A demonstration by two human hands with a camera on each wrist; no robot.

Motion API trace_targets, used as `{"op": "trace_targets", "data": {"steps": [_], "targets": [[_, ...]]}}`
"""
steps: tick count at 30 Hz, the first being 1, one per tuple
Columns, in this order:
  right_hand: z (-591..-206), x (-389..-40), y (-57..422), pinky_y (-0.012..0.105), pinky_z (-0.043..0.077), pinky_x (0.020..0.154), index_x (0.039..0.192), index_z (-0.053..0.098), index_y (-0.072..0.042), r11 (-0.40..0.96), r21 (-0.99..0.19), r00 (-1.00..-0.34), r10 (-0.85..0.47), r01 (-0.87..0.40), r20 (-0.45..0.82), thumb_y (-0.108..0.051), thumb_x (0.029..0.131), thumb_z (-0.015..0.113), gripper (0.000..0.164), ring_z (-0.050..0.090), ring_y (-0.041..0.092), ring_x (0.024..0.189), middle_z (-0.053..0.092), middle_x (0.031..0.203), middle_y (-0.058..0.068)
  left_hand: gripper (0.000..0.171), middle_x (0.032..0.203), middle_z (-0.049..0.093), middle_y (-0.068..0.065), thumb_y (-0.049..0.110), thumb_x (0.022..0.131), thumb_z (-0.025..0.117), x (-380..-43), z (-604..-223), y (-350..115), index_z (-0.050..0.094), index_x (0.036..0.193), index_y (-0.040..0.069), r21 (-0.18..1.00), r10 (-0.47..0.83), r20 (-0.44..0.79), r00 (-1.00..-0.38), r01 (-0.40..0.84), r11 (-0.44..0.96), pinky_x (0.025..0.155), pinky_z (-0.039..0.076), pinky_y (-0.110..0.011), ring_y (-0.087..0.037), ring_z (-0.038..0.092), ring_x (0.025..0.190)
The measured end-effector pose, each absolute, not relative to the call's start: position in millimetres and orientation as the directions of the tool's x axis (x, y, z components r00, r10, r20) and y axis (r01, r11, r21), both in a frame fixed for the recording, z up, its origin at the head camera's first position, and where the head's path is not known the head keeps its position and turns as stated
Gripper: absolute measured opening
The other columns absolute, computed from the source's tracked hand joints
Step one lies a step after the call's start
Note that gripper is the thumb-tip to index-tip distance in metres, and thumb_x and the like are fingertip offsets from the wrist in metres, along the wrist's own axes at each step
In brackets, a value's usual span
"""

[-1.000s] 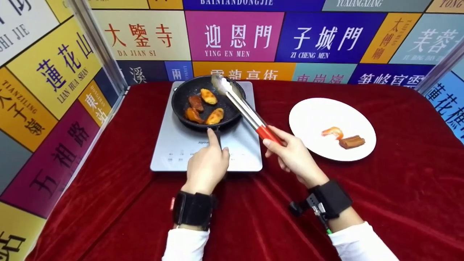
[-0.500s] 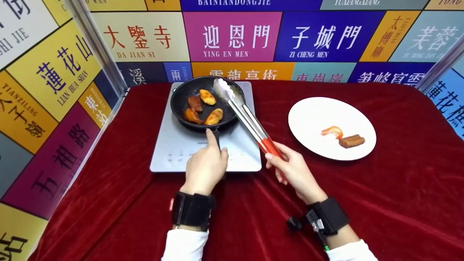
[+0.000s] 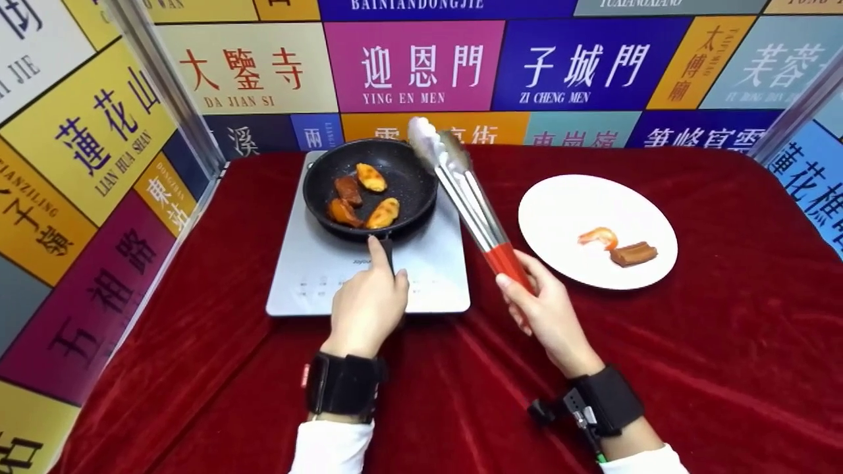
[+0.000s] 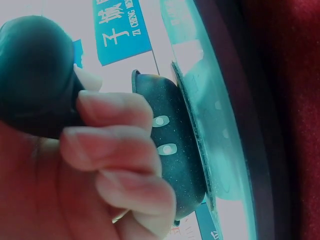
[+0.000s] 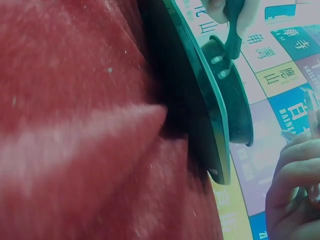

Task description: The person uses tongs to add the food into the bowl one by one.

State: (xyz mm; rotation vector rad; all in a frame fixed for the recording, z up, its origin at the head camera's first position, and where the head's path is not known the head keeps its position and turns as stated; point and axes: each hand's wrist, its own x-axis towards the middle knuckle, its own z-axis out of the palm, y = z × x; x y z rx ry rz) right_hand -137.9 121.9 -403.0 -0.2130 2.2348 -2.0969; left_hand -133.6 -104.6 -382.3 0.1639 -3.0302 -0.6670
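In the head view my left hand grips the black frying pan's handle, index finger stretched along it. The left wrist view has its other fingers curled round the handle. Inside the pan lie two yellow, browned food pieces, a dark reddish-brown chunk and an orange-brown piece. My right hand holds metal tongs by their red grips. The tongs' slightly parted tips are beside the pan's right rim, with nothing between them. At the right wrist view's edge the right hand is partly cut off.
Under the pan is a flat silver induction cooker. A white oval plate to the right bears a shrimp and a brown ridged chunk. Red velvet cloth covers the table, with lettered panels behind.
The tongs have moved right, from over the pan to beside its right rim. My right hand has shifted slightly right and down. My left hand keeps its grip on the pan handle.
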Motion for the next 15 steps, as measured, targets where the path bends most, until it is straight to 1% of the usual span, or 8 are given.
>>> {"op": "trace_targets", "data": {"steps": [5, 10, 12, 15], "targets": [[-399, -133, 135, 0.027, 0.03, 0.032, 0.132, 0.041, -0.015, 0.11, -0.991, -0.99, -0.126, -0.08, 0.066, -0.023, 0.084, 0.063, 0.054, 0.039, 0.014, 0.041, 0.046, 0.069, 0.008, 0.067, 0.057, 0.052, -0.007, 0.038, 0.092, 0.039, -134, -384, -103, 0.014, 0.142, 0.0, 0.418, -0.105, 0.044, -0.994, -0.077, 0.905, 0.042, 0.037, -0.036, -0.021, 0.05, 0.047], [-397, -127, 149, 0.027, 0.032, 0.031, 0.137, 0.034, -0.012, 0.177, -0.977, -0.985, -0.146, -0.117, 0.092, -0.018, 0.083, 0.064, 0.062, 0.039, 0.011, 0.039, 0.046, 0.07, 0.009, 0.067, 0.053, 0.05, -0.005, 0.038, 0.092, 0.038, -133, -383, -103, 0.012, 0.142, 0.001, 0.428, -0.105, 0.024, -0.994, -0.084, 0.9, 0.04, 0.036, -0.034, -0.019, 0.048, 0.044], [-397, -123, 154, 0.027, 0.033, 0.031, 0.138, 0.033, -0.013, 0.214, -0.97, -0.986, -0.141, -0.117, 0.088, -0.016, 0.083, 0.063, 0.062, 0.04, 0.012, 0.04, 0.048, 0.073, 0.011, 0.067, 0.053, 0.049, -0.004, 0.038, 0.092, 0.038, -133, -382, -104, 0.011, 0.142, 0.001, 0.427, -0.103, 0.02, -0.995, -0.085, 0.9, 0.04, 0.036, -0.034, -0.019, 0.047, 0.043], [-397, -118, 161, 0.027, 0.035, 0.033, 0.137, 0.036, -0.015, 0.268, -0.958, -0.991, -0.11, -0.104, 0.077, -0.011, 0.083, 0.063, 0.061, 0.04, 0.013, 0.041, 0.054, 0.086, 0.014, 0.067, 0.052, 0.049, -0.004, 0.038, 0.093, 0.037, -133, -382, -106, 0.011, 0.142, 0.001, 0.426, -0.104, 0.019, -0.994, -0.086, 0.901, 0.04, 0.036, -0.033, -0.02, 0.047, 0.043]]}}
